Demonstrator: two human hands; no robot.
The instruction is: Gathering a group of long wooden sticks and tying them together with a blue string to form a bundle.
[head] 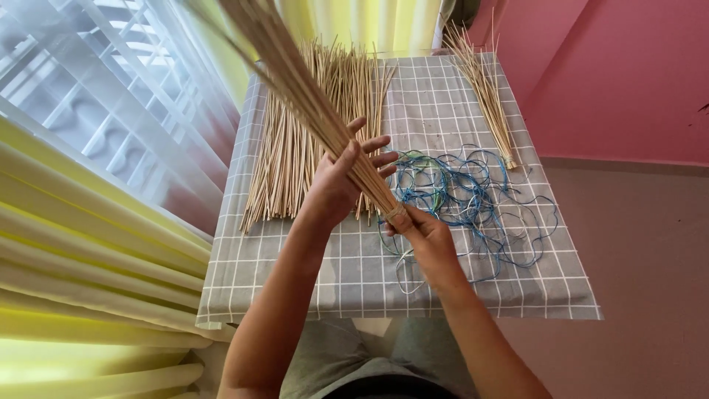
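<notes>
My left hand (pixel 341 179) wraps around a bundle of thin pale sticks (pixel 303 89), fingers partly spread; the bundle slants up toward the camera at the upper left. My right hand (pixel 427 238) pinches the bundle's bound lower end (pixel 394 214), where thread is wound around it. Both hands hover over a small table covered with a grey checked cloth (pixel 354 273). A tangle of blue and green thread (pixel 473 199) lies on the cloth just right of my hands.
A loose pile of sticks (pixel 295 155) covers the cloth's left half. A tied bundle of sticks (pixel 487 96) lies at the far right. Yellow and white curtains (pixel 88 222) hang at the left, a pink wall (pixel 628 74) stands at the right.
</notes>
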